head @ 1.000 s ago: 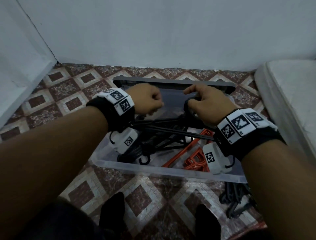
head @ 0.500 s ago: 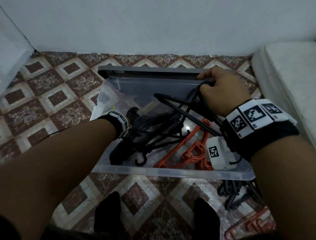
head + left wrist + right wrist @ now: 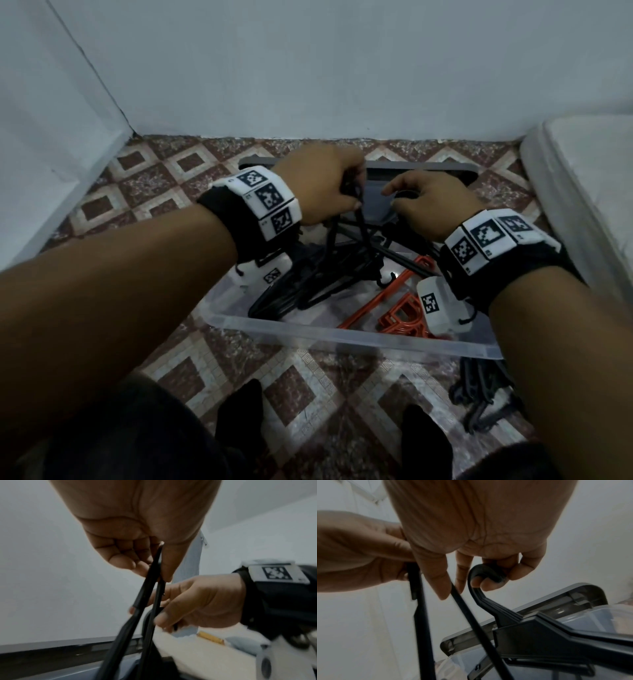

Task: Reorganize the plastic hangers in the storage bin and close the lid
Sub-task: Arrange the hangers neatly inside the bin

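Head view: a clear bin [image 3: 342,334] sits on the tiled floor at centre frame, its grey lid [image 3: 421,171] lying behind it against the wall. Black hangers [image 3: 308,287] fill the bin's left side, orange hangers [image 3: 394,308] its right. Both hands are above the bin's far part. The left hand [image 3: 318,181] is curled round thin black hanger bars; the right hand [image 3: 431,209] is curled round a black hook.

Left wrist view: the left fingers [image 3: 123,559] and thumb pinch two black bars at mid-frame, the right hand just beside them, lower right.

Right wrist view: the right fingers [image 3: 489,584] curl round a hook [image 3: 485,572] of stacked hangers, mid-frame; thumb and forefinger touch another bar.
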`<state>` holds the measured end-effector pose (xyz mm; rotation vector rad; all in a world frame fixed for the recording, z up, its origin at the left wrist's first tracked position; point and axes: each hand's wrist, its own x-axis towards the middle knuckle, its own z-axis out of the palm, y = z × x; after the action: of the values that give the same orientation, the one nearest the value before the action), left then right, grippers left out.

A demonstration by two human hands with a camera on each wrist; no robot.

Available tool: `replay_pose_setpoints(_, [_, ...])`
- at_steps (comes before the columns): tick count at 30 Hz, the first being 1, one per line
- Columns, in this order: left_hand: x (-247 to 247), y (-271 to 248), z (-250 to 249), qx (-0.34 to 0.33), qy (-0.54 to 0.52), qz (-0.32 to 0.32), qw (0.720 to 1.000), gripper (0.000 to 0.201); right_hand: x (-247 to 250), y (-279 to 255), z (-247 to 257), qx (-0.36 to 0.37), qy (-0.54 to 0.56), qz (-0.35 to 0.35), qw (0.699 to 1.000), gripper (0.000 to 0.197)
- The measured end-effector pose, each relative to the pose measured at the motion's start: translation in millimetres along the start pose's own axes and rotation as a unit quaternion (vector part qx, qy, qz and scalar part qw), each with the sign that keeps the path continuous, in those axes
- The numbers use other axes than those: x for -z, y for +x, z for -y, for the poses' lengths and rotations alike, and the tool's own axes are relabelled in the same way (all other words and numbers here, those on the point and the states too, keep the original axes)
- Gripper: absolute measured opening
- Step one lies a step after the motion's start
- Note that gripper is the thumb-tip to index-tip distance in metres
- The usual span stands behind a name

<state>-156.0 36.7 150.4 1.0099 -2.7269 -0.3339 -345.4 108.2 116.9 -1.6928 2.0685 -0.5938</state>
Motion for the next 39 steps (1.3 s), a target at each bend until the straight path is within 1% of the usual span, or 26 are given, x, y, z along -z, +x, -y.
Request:
replay_pose_setpoints(2, [6, 1, -17, -0.001, -0.049, -0.050, 0.998, 0.028, -1, -4, 6, 0.019, 0.023, 0.032, 0.999, 0.021])
replay_pose_setpoints(4, [7, 3, -31, -0.001, -0.084, -0.071, 0.994, 0.028, -3, -7, 12, 0.033, 0.028, 0.051, 0.998, 0.013])
replay_pose_setpoints(5, [7, 3, -35, 0.001, -0.103, -0.078, 0.992, 0.028, -2, -8, 15, 0.039, 0.026, 0.048, 0.998, 0.011])
replay_pose_setpoints(8, [5, -2, -29, 0.022, -0.170, -0.101, 0.980, 0.029, 2, -10, 14, 0.040, 0.035, 0.012, 0.999, 0.022])
replay_pose_setpoints(9, [4, -5, -22, 0.030, -0.159, -0.090, 0.983, 0.034, 5, -11, 12, 0.042, 0.039, 0.002, 0.998, 0.022])
replay_pose_setpoints(10, [2, -8, -11, 0.039, -0.115, -0.060, 0.991, 0.043, 8, -10, 11, 0.044, 0.049, -0.004, 0.998, 0.021])
replay_pose_setpoints(11, [0, -13, 1, 0.052, -0.052, -0.012, 0.997, 0.052, 11, -10, 9, 0.043, 0.062, -0.009, 0.997, 0.022])
replay_pose_setpoints(12, [-2, -17, 13, 0.068, 0.004, 0.041, 0.997, 0.059, 13, -9, 8, 0.041, 0.073, -0.013, 0.996, 0.024])
replay_pose_setpoints(13, [-5, -21, 23, 0.084, 0.040, 0.095, 0.991, 0.062, 15, -9, 7, 0.037, 0.082, -0.017, 0.996, 0.025])
replay_pose_setpoints(15, [-17, -28, 39, 0.102, 0.046, 0.184, 0.976, 0.055, 16, -8, 5, 0.030, 0.091, -0.028, 0.995, 0.026])
replay_pose_setpoints(16, [-23, -30, 44, 0.101, 0.033, 0.212, 0.971, 0.047, 16, -8, 4, 0.026, 0.101, -0.034, 0.994, 0.027])
replay_pose_setpoints(18, [-33, -33, 51, 0.076, 0.012, 0.240, 0.968, 0.032, 15, -5, 2, 0.019, 0.131, -0.048, 0.990, 0.030])
replay_pose_setpoints(19, [-36, -34, 54, 0.064, 0.004, 0.240, 0.969, 0.027, 15, -3, 0, 0.018, 0.143, -0.057, 0.988, 0.031])
replay_pose_setpoints(20, [-38, -34, 58, 0.061, -0.006, 0.232, 0.971, 0.022, 15, -2, -3, 0.016, 0.154, -0.066, 0.986, 0.031])
replay_pose_setpoints(22, [-37, -34, 66, 0.080, -0.055, 0.199, 0.975, 0.015, 17, 1, -8, 0.003, 0.176, -0.088, 0.980, 0.031])
replay_pose_setpoints(24, [-32, -33, 73, 0.109, -0.124, 0.152, 0.974, 0.009, 19, 4, -14, -0.010, 0.189, -0.105, 0.976, 0.029])
replay_pose_setpoints(25, [-28, -33, 76, 0.122, -0.158, 0.122, 0.972, 0.006, 20, 5, -16, -0.015, 0.201, -0.101, 0.974, 0.026])
replay_pose_setpoints(27, [-17, -33, 82, 0.146, -0.233, 0.046, 0.960, 0.003, 22, 7, -23, -0.029, 0.234, -0.079, 0.968, 0.026])
replay_pose_setpoints(29, [-2, -34, 86, 0.150, -0.282, -0.036, 0.947, 0.008, 24, 7, -29, -0.049, 0.236, -0.065, 0.968, 0.036])
replay_pose_setpoints(30, [6, -34, 88, 0.151, -0.301, -0.072, 0.939, 0.012, 25, 6, -30, -0.058, 0.222, -0.058, 0.972, 0.037])
replay_pose_setpoints(32, [24, -37, 92, 0.159, -0.324, -0.130, 0.923, 0.017, 26, 2, -31, -0.073, 0.170, -0.042, 0.982, 0.031])
replay_pose_setpoints(33, [33, -39, 93, 0.162, -0.314, -0.150, 0.923, 0.018, 27, 0, -31, -0.076, 0.148, -0.033, 0.985, 0.024])
replay_pose_setpoints(34, [40, -40, 94, 0.163, -0.281, -0.160, 0.932, 0.017, 27, -1, -32, -0.076, 0.142, -0.028, 0.987, 0.018])
replay_pose_setpoints(35, [46, -42, 94, 0.162, -0.231, -0.158, 0.946, 0.017, 27, -1, -32, -0.073, 0.145, -0.026, 0.986, 0.017])
replay_pose_setpoints(37, [52, -44, 91, 0.156, -0.137, -0.138, 0.968, 0.018, 25, 0, -37, -0.081, 0.145, -0.036, 0.985, 0.029])
replay_pose_setpoints(39, [54, -43, 87, 0.154, -0.089, -0.125, 0.976, 0.018, 22, 1, -41, -0.114, 0.143, -0.035, 0.983, 0.033])
